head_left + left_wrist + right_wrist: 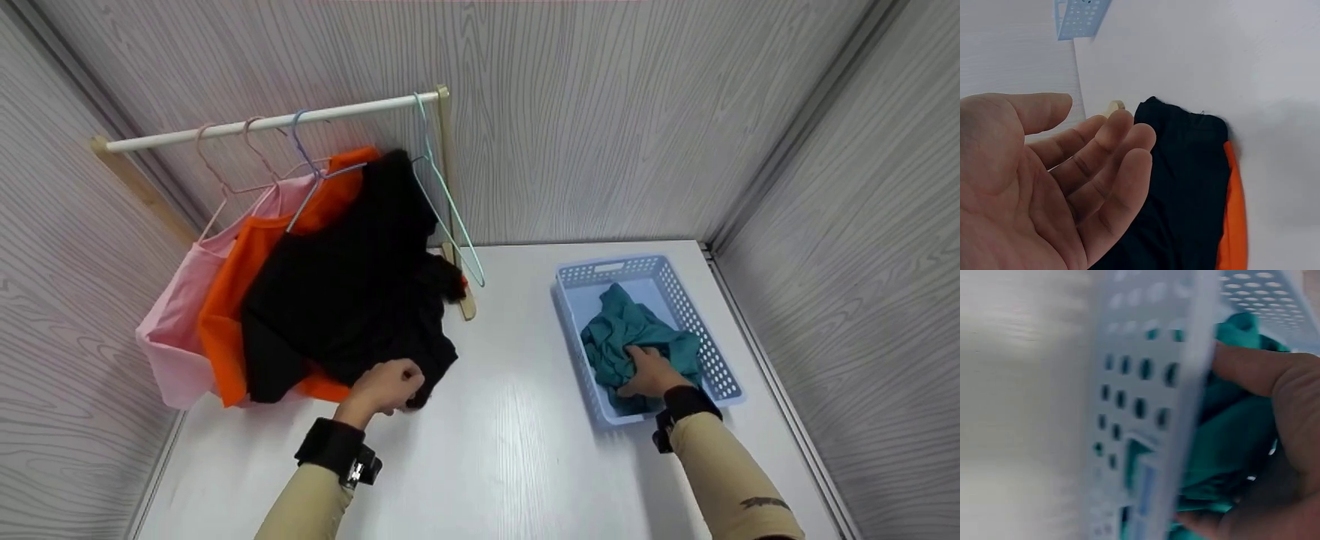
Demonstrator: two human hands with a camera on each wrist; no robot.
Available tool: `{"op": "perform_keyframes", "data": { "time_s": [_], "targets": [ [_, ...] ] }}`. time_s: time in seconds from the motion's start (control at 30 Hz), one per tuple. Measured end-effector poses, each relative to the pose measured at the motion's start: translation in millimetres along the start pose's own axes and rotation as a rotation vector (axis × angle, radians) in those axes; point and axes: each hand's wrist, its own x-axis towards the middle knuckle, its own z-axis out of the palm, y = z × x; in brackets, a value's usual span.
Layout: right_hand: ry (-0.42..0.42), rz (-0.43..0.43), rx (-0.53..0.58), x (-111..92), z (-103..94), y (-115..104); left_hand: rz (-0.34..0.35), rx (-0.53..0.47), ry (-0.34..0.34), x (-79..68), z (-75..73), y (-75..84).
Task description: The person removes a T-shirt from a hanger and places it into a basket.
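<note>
In the head view a crumpled teal garment [628, 330] lies in a light-blue perforated basket [568, 300]. My right hand [651, 373] reaches over the basket's near edge and touches the garment, thumb and fingers spread apart on it. The right wrist view shows teal cloth [1230, 439] between the spread thumb and fingers, some fingertips hidden in folds. My left hand [384, 386] is held before the lower part of a black garment [337, 300] on a blue hanger [306, 150]. In the left wrist view its fingers are loosely bent and hold nothing.
A rack with a white rail [352, 111] stands at the left. Beside the black garment hang an orange garment [232, 315] and a pink garment [169, 337]. A bare mint-green hanger [448, 199] hangs at the rail's right end. Grey wood-grain walls [600, 127] surround the white table [495, 450].
</note>
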Motion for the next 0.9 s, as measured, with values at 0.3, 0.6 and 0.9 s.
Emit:
{"op": "perform_keyframes", "data": {
  "time_s": [0.3,0.6,0.9],
  "targets": [
    [0.125,-0.068,-0.086,-20.7,-42.4,-39.4,0.020,0.096,0.033,-0.3,-57.5,14.3],
    [0.127,-0.201,-0.060,-33.5,-51.3,-78.5,0.032,0.208,0.106,-18.0,-138.8,27.1],
    [0.073,-0.221,-0.046,-31.9,-38.7,-97.4,0.002,0.176,0.446,-29.8,-195.8,16.9]
  ]
}}
